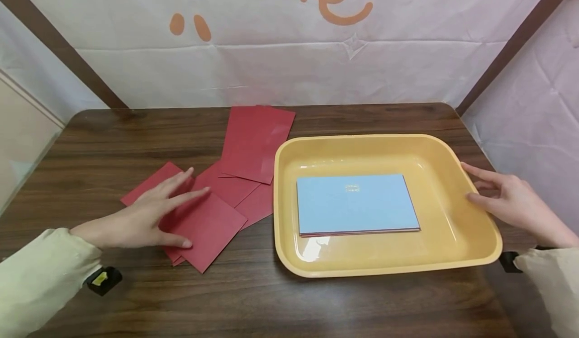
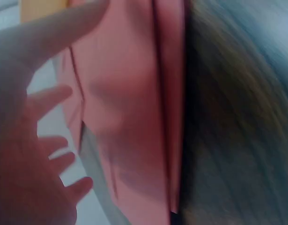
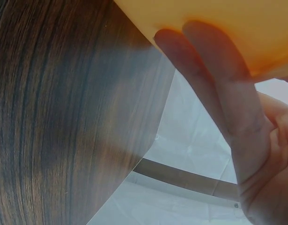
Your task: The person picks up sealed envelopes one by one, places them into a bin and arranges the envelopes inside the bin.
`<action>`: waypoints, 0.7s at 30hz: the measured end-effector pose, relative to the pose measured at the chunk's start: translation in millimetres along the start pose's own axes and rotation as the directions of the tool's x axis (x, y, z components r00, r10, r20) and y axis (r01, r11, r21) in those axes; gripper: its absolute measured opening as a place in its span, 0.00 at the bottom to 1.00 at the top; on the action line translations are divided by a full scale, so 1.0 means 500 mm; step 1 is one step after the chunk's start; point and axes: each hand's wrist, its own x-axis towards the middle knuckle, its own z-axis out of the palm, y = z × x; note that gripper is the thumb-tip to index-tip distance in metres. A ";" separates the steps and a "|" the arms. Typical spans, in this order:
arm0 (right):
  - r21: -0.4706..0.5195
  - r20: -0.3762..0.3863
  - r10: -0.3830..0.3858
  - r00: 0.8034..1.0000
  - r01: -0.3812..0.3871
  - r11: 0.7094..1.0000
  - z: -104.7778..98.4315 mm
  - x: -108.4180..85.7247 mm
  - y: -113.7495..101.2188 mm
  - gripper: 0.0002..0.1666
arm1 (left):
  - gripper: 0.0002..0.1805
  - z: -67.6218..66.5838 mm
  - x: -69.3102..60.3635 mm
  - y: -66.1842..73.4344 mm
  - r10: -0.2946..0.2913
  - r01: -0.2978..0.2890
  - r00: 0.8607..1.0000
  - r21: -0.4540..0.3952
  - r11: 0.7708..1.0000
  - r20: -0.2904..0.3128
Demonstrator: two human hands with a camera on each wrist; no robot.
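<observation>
My left hand (image 1: 145, 217), fingers spread, is over the nearer of several flat red paper pieces (image 1: 210, 227), like envelopes or cards. Whether its fingertips touch them I cannot tell. In the left wrist view the red paper (image 2: 129, 93) appears blurred beside the thumb and fingers. At the right my right hand (image 1: 513, 199) holds the rim of a shallow yellow tray (image 1: 384, 270), thumb over the edge and fingers outside. The right wrist view shows these fingers (image 3: 218, 70) against the tray's outer side. Inside the tray lies a light blue card (image 1: 353, 207) on a thin stack with red edges.
More red pieces (image 1: 258, 142) overlap behind the left hand, against the tray's left side. All this is on a dark wood-grain table (image 1: 135, 132). White sheeting (image 1: 271, 66) with orange marks hangs behind the table.
</observation>
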 end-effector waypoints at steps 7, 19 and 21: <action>0.001 -0.001 -0.005 1.000 0.005 1.000 0.002 -0.003 0.002 0.37 | 0.49 0.025 -0.009 -0.029 -0.006 0.011 0.999 -0.107 0.994 0.050; -0.001 -0.007 -0.001 1.000 0.001 1.000 0.000 0.000 0.003 0.37 | 0.49 0.071 -0.003 0.007 -0.146 0.148 0.988 0.031 0.989 -0.053; -0.001 -0.003 0.003 1.000 -0.003 1.000 0.000 0.000 0.001 0.38 | 0.50 0.080 -0.001 0.025 -0.205 0.208 0.977 0.045 0.977 -0.062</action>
